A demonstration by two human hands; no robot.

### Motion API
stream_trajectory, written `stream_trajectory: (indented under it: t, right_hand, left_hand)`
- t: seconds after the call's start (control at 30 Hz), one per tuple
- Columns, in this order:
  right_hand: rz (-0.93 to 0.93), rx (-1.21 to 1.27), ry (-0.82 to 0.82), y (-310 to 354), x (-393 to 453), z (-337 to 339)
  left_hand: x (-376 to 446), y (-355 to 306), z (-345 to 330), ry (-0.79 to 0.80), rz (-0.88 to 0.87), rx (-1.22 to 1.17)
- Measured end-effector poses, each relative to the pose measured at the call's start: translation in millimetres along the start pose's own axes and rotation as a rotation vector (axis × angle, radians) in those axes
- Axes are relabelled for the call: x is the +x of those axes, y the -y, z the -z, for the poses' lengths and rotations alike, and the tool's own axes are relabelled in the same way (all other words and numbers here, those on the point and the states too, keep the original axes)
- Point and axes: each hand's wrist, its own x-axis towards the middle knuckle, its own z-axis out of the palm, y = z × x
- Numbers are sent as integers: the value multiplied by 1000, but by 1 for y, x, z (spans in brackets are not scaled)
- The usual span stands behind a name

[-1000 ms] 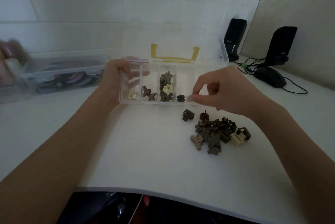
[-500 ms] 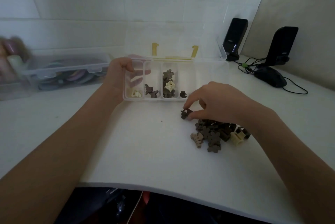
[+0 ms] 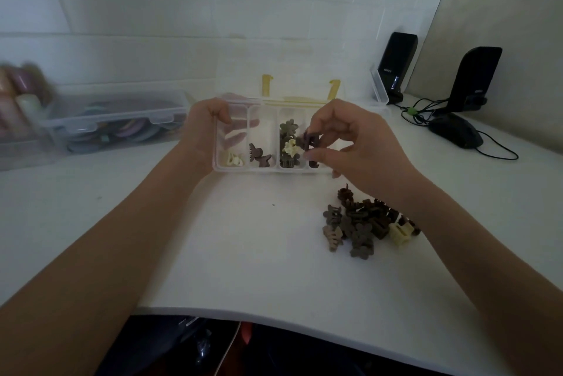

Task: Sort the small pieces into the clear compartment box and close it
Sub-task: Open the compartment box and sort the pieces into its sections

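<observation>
Two fingertips and a thumb of the right hand (image 3: 358, 144) pinch a dark brown clip (image 3: 310, 141), holding it in the air over the clear compartment box (image 3: 274, 170), above the divider between the third and fourth compartments from the left. The other fingers of that hand curl loosely below. The left hand (image 3: 202, 127) grips the box at its left end, thumb over the near rim and fingers showing through the clear plastic of the first compartment.

Inside the box, the first compartment holds a cream clip (image 3: 233, 160), the second two brown clips (image 3: 259, 156), the third a stack of grey-brown flower clips (image 3: 288, 128) with one cream flower clip (image 3: 292, 147) among them, and the fourth one dark piece, partly hidden by the right hand. The box lid (image 3: 283, 52) stands open behind, with yellow latches (image 3: 333, 87) showing at its hinge side.

On the white table (image 3: 213, 253), near the right wrist, lies a pile of loose clips (image 3: 362, 223), mostly brown, with one cream clip (image 3: 401, 232) at its right edge.

Further out, a clear storage bin (image 3: 115, 119) sits to the left, and two black speakers (image 3: 396, 61) and a black mouse (image 3: 455, 130) sit to the right.
</observation>
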Motion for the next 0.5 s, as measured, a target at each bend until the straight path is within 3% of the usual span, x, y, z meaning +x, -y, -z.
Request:
stream_trajectory:
  t: [0.2,0.5]
  right_hand:
    - [-26,108,-16,-2,0,-6]
    - [6,-58,-31,-3,-2,-11]
  left_hand:
    - [-1,3,-5,-1,-9,29]
    - [-1,6,-6,-23,24,34]
